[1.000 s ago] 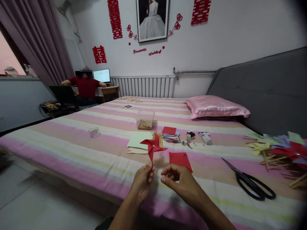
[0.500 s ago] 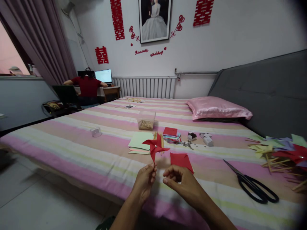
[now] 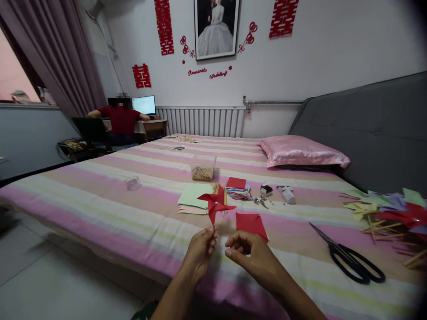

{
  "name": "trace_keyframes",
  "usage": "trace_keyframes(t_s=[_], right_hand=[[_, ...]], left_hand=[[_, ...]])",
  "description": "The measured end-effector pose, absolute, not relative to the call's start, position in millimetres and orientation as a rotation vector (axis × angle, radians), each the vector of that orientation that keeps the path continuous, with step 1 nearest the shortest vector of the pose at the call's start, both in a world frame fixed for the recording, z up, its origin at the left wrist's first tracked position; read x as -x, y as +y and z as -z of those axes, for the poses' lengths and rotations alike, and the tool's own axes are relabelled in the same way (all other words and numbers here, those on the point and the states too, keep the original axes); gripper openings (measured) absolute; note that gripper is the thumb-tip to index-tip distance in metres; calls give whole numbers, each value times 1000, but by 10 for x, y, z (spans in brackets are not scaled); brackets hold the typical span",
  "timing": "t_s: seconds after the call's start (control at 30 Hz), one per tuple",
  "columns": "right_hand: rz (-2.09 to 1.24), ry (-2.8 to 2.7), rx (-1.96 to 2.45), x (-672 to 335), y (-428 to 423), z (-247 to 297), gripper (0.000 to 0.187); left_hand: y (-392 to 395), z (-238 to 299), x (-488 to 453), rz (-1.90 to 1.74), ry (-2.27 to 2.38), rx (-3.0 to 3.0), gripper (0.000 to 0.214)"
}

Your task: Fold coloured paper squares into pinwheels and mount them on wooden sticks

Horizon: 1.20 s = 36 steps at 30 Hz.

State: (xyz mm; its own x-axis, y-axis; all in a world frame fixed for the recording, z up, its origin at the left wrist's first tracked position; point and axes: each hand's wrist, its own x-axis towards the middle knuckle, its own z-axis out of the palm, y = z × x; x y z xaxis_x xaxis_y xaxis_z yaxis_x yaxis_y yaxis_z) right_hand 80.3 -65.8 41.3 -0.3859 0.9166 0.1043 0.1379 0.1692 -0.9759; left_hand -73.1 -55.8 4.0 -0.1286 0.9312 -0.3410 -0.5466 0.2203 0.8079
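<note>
My left hand (image 3: 201, 251) pinches the thin stick of a red paper pinwheel (image 3: 215, 203) and holds it upright over the striped bed (image 3: 100, 209). My right hand (image 3: 251, 254) hovers just right of it, fingers curled with thumb and forefinger together; I cannot make out anything in them. A red paper square (image 3: 251, 223) lies on the bed just beyond my right hand.
Pale paper sheets (image 3: 195, 198), a stack of coloured paper (image 3: 237, 187), a clear box of sticks (image 3: 202, 168) and small metal bits lie mid-bed. Black scissors (image 3: 350, 261) and finished pinwheels (image 3: 390, 213) lie right. A pink pillow (image 3: 302, 152) rests by the headboard. A person sits at a desk, far left.
Both hands and the pinwheel stay in almost the same pose; only the view has shifted slightly.
</note>
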Motion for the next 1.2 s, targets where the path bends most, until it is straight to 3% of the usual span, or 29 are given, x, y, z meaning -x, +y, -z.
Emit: trace_keyframes(t_s=[1.2], right_hand=[[-1352,-1742,1037,-801,-643,-412,13]], left_hand=[[-537,-9,718,-1348,1057,-518,11]])
